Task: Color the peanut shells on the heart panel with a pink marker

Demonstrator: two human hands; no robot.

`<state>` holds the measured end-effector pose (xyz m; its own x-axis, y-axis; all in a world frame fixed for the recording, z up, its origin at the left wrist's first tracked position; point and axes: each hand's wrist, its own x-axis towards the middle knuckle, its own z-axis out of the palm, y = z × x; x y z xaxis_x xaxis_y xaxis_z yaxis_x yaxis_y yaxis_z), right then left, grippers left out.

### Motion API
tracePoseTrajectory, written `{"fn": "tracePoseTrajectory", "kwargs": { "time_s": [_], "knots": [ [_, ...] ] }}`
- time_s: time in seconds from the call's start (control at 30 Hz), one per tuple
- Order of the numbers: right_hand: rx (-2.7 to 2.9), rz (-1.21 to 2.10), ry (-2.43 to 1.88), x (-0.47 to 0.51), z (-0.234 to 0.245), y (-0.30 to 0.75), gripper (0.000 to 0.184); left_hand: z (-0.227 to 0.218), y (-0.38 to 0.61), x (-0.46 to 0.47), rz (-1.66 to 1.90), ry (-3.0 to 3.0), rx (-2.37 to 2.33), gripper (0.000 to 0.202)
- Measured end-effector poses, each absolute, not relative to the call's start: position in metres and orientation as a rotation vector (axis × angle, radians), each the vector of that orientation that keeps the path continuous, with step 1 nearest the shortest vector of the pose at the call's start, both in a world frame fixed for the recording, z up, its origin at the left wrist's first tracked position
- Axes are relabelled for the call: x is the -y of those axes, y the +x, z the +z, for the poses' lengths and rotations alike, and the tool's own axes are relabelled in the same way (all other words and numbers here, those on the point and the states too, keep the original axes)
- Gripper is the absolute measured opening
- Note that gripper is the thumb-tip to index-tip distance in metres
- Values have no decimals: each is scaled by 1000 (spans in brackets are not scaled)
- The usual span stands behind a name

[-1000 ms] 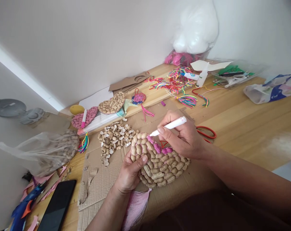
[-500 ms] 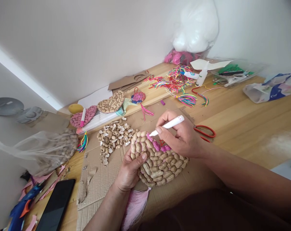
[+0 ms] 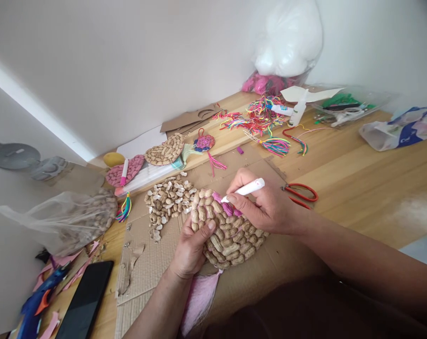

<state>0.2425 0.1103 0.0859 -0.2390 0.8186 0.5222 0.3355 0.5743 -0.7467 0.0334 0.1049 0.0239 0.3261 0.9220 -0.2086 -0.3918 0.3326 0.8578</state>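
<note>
My left hand [image 3: 191, 249] grips the left edge of a peanut-shell craft piece [image 3: 230, 242], thumb on top of the shells. Rows of shells cover it, mostly natural tan, with several coloured magenta along its upper edge. From its bottom hangs a pale pink tassel [image 3: 202, 299]. Pinched in my right hand [image 3: 259, 205] is a white marker [image 3: 249, 188], its tip at the magenta shells. My right hand hides the upper right part of the piece. Beneath lies a cardboard sheet [image 3: 157, 273].
Loose peanut shells [image 3: 167, 197] are heaped behind my left hand. Red-handled scissors [image 3: 301, 192] lie to the right. A black phone [image 3: 86, 301] and a blue glue gun [image 3: 40, 301] are at left. Colourful threads [image 3: 264, 115] and a bag of white stuffing [image 3: 287, 42] sit at the back.
The marker tip has moved slightly down along the magenta shells, and my right hand has shifted a little with it. My left hand still holds the piece.
</note>
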Motion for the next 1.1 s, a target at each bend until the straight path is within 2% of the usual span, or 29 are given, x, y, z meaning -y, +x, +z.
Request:
{"fn": "tracePoseTrajectory", "kwargs": {
  "time_s": [0.1,0.5,1.1],
  "knots": [
    [1764,627,-916,-110,84,241,11,25,34,-103,986,797,-805,54],
    [1805,492,-962,-111,82,241,9,27,38,-101,997,814,-840,48],
    [1756,515,-986,-112,82,245,9,28,36,-102,992,781,-835,51]
  ]
}}
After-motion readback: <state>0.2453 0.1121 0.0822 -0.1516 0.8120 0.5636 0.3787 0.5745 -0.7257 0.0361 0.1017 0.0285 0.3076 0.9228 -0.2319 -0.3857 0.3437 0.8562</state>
